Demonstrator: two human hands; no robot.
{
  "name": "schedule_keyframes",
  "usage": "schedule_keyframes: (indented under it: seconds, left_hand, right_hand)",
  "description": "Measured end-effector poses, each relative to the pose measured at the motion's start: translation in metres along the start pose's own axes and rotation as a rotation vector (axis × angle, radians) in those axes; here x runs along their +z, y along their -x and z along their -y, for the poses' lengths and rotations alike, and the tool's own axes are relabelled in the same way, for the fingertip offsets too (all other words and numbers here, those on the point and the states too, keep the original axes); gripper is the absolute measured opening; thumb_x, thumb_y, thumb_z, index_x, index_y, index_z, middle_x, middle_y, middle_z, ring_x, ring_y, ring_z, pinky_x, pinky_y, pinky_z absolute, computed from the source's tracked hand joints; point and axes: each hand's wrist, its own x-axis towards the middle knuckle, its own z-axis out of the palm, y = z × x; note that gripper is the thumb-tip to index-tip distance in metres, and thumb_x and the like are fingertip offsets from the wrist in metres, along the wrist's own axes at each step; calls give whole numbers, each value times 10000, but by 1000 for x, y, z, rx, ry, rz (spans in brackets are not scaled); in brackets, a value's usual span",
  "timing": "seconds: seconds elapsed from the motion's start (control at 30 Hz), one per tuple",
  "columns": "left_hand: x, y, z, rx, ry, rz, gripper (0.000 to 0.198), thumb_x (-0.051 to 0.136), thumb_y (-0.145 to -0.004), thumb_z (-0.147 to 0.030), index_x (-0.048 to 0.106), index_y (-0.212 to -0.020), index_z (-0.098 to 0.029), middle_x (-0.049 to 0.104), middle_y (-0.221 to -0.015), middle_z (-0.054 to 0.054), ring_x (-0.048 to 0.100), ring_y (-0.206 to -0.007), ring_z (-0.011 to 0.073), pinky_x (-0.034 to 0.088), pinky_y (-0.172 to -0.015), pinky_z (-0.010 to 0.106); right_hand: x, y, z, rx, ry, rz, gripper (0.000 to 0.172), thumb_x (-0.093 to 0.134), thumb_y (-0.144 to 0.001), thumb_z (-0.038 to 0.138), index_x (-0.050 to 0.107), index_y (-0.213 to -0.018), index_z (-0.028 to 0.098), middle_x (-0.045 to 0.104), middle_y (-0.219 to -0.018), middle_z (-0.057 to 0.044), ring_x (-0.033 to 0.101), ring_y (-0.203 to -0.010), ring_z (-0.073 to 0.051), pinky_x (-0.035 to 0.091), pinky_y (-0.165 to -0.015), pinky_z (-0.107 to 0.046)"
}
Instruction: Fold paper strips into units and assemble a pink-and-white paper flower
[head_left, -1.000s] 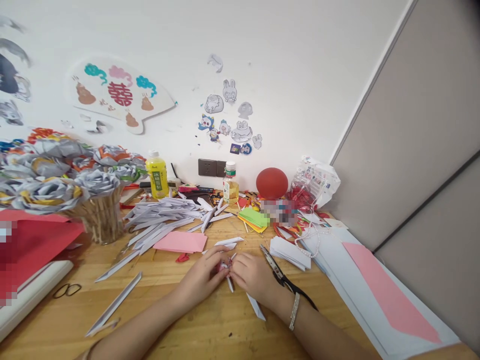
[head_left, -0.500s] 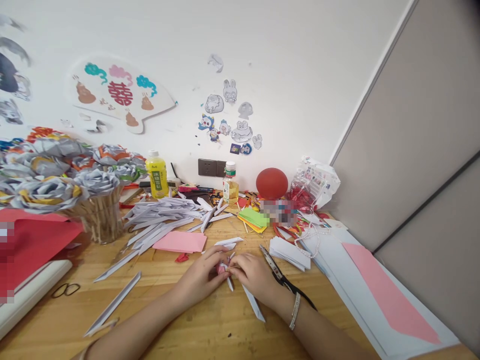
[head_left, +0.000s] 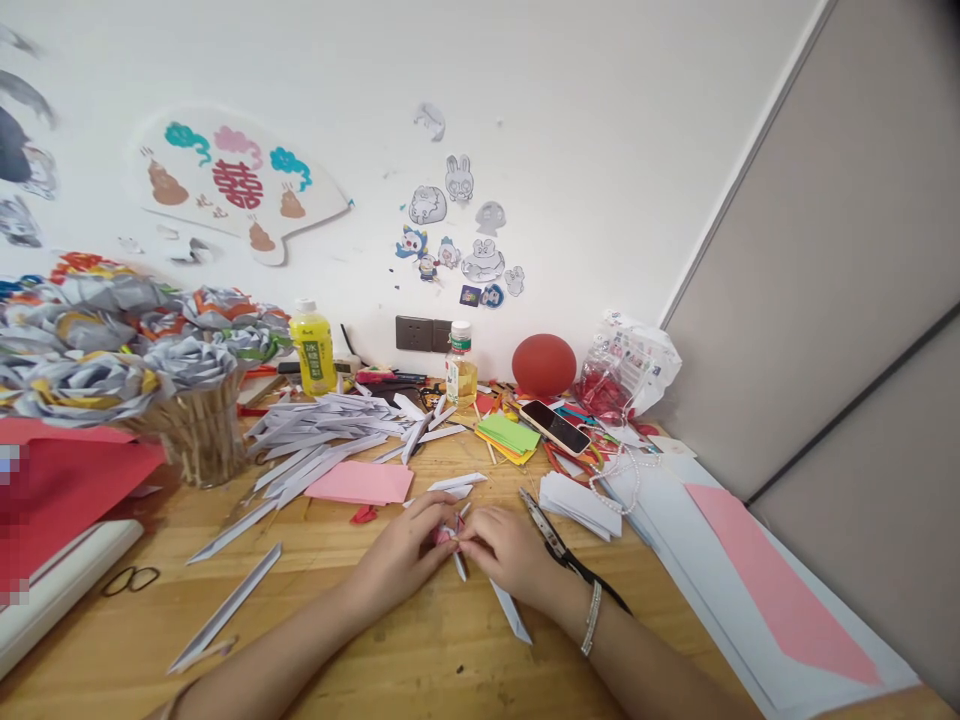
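Note:
My left hand (head_left: 405,548) is closed around a small pink-and-white folded paper piece (head_left: 444,537) above the wooden table. The fingertips of my right hand (head_left: 506,552) pinch the same piece from the other side, so much of it is hidden. A narrow white paper end (head_left: 460,567) points down from between the hands. One folded white paper strip (head_left: 511,612) lies partly under my right hand. Right beside that hand rests a black-handled metal cutting tool (head_left: 555,542). A pink paper stack (head_left: 360,483) lies beyond my left hand.
Many folded white strips (head_left: 322,425) are heaped behind. At left, paper flowers on sticks stand in a clear container (head_left: 214,450). Small scissors (head_left: 131,580) lie near it. Green notes (head_left: 508,433), a phone (head_left: 556,427), white slips (head_left: 579,507) and two bottles (head_left: 316,350) sit farther back.
My right fingers have shifted slightly at the paper piece, while my left hand keeps its hold. Otherwise the table looks the same.

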Motion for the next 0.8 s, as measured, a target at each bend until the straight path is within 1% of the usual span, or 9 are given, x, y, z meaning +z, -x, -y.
schedule_keyframes:
  seconds: [0.1,0.2,0.27,0.4,0.5,0.6,0.8]
  left_hand:
    - [1,0,-1,12,-5,-7,50,523,-821,-226,570,-829,-210,580,-1059,59,546,-1019,190,458,-854,299]
    - [2,0,0,9,-18,-6,44,520,-824,-222,561,-833,-209,571,-1073,60,539,-1027,189,453,-858,303]
    - [3,1,0,7,-18,8,44,515,-832,-226,554,-840,-209,568,-1070,59,537,-1026,184,452,-856,299]
    - [1,1,-1,11,-17,25,46,506,-840,-229,546,-831,-209,567,-1058,56,537,-1014,180,452,-846,294]
    - [0,0,-4,15,-13,35,41,507,-836,-218,546,-829,-210,568,-1047,52,542,-1000,176,455,-840,289]
    - [-1,0,-4,28,-20,44,59,515,-823,-194,551,-866,-212,561,-1057,54,537,-1011,175,451,-850,288]
    - [0,2,-4,35,-50,44,119,512,-809,-158,551,-908,-212,556,-1075,60,531,-1025,177,443,-862,288]
  right_hand:
    - [0,-2,4,145,-120,-30,53,567,-825,170,562,-776,189,622,-779,2,567,-749,-143,388,-654,-234]
    - [2,-4,7,294,-171,-61,69,597,-799,173,579,-734,189,617,-722,20,555,-682,-131,366,-600,-223]
    - [3,-5,8,353,-193,-69,59,620,-778,177,592,-727,188,615,-706,27,545,-657,-125,353,-576,-217]
    - [2,-6,10,362,-222,-71,52,640,-764,188,607,-723,188,616,-701,31,539,-647,-118,347,-565,-211]
    - [0,-6,10,338,-223,-77,55,646,-768,211,615,-727,190,627,-708,27,548,-656,-120,361,-591,-217]
    - [1,-6,10,316,-210,-77,61,655,-769,242,620,-745,199,642,-732,26,558,-675,-124,369,-617,-224]
    - [1,-6,12,295,-50,-84,91,669,-764,261,606,-722,210,640,-730,29,546,-737,-152,343,-687,-267]
